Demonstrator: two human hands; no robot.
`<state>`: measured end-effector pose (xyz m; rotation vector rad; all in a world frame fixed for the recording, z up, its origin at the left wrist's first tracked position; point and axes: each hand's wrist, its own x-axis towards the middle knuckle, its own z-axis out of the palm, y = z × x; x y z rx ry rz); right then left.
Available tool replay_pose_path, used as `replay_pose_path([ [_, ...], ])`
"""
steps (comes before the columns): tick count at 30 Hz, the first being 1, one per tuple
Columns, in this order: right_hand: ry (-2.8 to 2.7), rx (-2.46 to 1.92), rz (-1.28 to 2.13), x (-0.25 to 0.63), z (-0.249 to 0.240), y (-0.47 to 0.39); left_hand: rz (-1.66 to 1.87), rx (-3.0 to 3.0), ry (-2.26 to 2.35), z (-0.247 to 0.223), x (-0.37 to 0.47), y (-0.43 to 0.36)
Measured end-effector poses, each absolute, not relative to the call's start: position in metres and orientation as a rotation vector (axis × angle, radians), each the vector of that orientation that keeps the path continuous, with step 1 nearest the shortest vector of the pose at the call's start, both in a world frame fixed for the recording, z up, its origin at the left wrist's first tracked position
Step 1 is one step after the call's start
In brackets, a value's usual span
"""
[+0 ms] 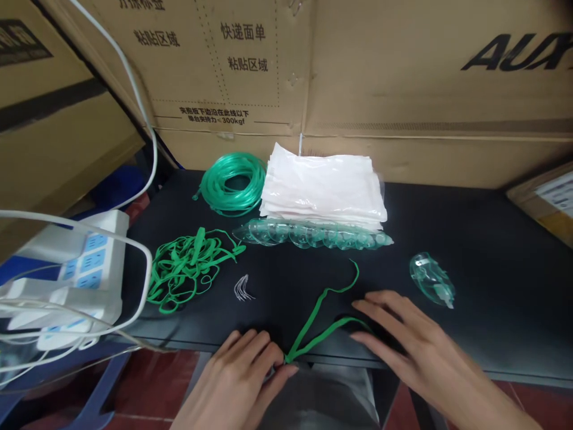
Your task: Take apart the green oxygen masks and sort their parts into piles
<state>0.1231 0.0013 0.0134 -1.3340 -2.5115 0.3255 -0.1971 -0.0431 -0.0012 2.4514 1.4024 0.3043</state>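
Note:
A green elastic strap (314,312) is folded into a V at the table's front edge. My left hand (237,376) pinches the strap at its fold between thumb and index finger. Beside the strap's right-hand tail, my right hand (403,334) is open, thumb and fingers apart over the black table (492,286). Whether it touches that tail I cannot tell. A single clear green face mask (432,279) lies to the right of this hand. Left of the strap are several thin white wire strips (243,289) and a tangled heap of green elastic straps (188,269).
Overlapping clear masks (313,234) form a row before a stack of white plastic bags (324,185). A coil of green tubing (233,182) sits at the back left. White power strips (92,269) with looping cables crowd the left edge. A large cardboard box (380,89) walls the back.

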Motion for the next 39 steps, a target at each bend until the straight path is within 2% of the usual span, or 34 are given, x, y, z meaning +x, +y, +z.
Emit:
replay_pose_path([
  [5,-2.567,-1.278,0.306,0.124,0.01,-0.003,0.299,2.444,1.426,0.004,-0.196,-0.043],
  [12,-2.765,-1.222,-0.072,0.127,0.001,0.024,0.384,2.363,1.523,0.009,-0.184,-0.042],
  [19,-2.791,-1.007,-0.385,0.117,0.016,0.026,0.758,1.81,1.856,0.01,-0.176,-0.043],
  [26,-2.869,-1.009,-0.123,0.1,0.028,0.02,0.909,1.275,1.88,0.001,-0.184,-0.051],
  [32,-2.678,-0.941,0.037,0.099,0.033,-0.001,1.041,0.951,1.859,-0.004,-0.199,-0.084],
  [39,-2.612,-0.904,-0.009,0.082,0.031,-0.013,0.768,1.064,1.91,-0.031,-0.227,-0.116],
])
